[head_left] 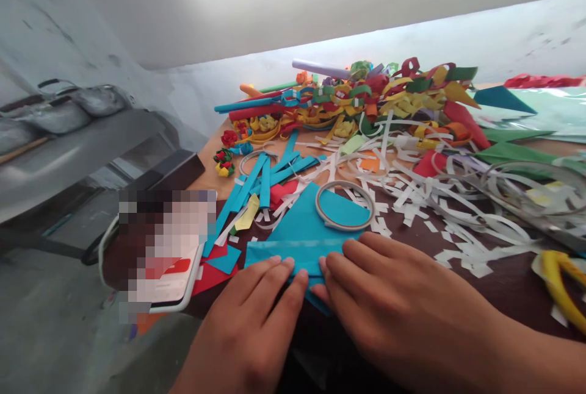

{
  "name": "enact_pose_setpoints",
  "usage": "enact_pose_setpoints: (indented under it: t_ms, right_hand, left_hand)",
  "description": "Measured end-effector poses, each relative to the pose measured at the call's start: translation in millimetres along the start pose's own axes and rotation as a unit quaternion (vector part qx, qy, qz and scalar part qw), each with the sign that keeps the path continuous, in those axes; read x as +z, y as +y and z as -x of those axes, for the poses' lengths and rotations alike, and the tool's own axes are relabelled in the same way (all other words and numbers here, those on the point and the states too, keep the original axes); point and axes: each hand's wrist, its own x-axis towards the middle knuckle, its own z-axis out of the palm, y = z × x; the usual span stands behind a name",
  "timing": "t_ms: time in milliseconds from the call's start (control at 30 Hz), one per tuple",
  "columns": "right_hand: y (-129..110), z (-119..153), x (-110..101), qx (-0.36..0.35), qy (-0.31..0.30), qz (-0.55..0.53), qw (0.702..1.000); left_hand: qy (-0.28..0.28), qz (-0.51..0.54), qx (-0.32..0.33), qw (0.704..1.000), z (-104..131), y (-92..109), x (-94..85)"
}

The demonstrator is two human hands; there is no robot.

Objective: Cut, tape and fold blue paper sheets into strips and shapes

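Observation:
At the front edge of the table lies a blue sheet of paper [293, 220], with a narrow folded strip along its near side. My left hand [254, 315] has its fingertips on the left part of this fold; its thumb is hidden. On the right part, my right hand [384, 290] grips the fold with curled fingers, the thumb tip low beside the paper. A nearly used-up roll of tape [344, 226] rests on the sheet just beyond my right hand. Several cut blue paper strips [265, 180] are piled behind and to the left.
A phone [180, 284], partly blurred out, lies at the left edge. Scissors with a yellow handle [556, 281] are at the far right. White paper scraps [412, 199] cover the right side. Colourful paper chains [361, 92] and rolled paper tubes [254, 103] heap up at the back.

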Motion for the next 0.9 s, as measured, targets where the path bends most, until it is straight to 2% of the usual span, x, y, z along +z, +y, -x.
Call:
enact_pose_setpoints:
  t_ms: [133,233,367,467,533,600,767,833,900]
  right_hand:
    - [4.1,0.3,-3.9,0.015,-0.017,-0.010,1.000]
    - [12.4,-2.3,-4.3,0.044,-0.041,-0.062,0.996]
    - [23.6,-5.3,-2.2,0.111,-0.083,-0.150,0.979]
    - [26.5,-5.3,-0.5,0.159,-0.091,-0.159,0.970]
    - [26.1,-4.7,-1.0,0.175,-0.075,-0.149,0.970]
    - [24.9,-4.0,-2.5,0.165,-0.048,-0.124,0.977]
    - [19.0,-2.9,-2.7,0.093,0.010,-0.034,0.995]
    - [14.7,-1.7,0.1,0.064,0.011,-0.008,0.998]
    - [9.4,0.7,2.6,0.038,0.012,0.014,0.999]
  left_hand:
    - [0.003,-0.026,0.032,0.999,-18.0,-0.4,-7.1]
    - [-0.053,-0.033,0.044,0.997,-32.8,-4.2,-14.3]
    - [-0.071,-0.007,-0.016,0.997,-39.8,-13.4,-13.0]
    - [-0.081,0.010,-0.052,0.995,-41.2,-19.1,-5.6]
    - [-0.054,-0.015,-0.062,0.997,-42.5,-20.8,-1.3]
    - [-0.034,-0.058,-0.047,0.997,-42.7,-21.2,0.2]
    - [-0.034,-0.123,0.009,0.992,-35.1,-21.7,-8.5]
    - [-0.034,-0.140,0.015,0.989,-31.4,-22.5,-12.5]
    - [-0.032,-0.145,0.053,0.987,-28.7,-23.1,-13.6]
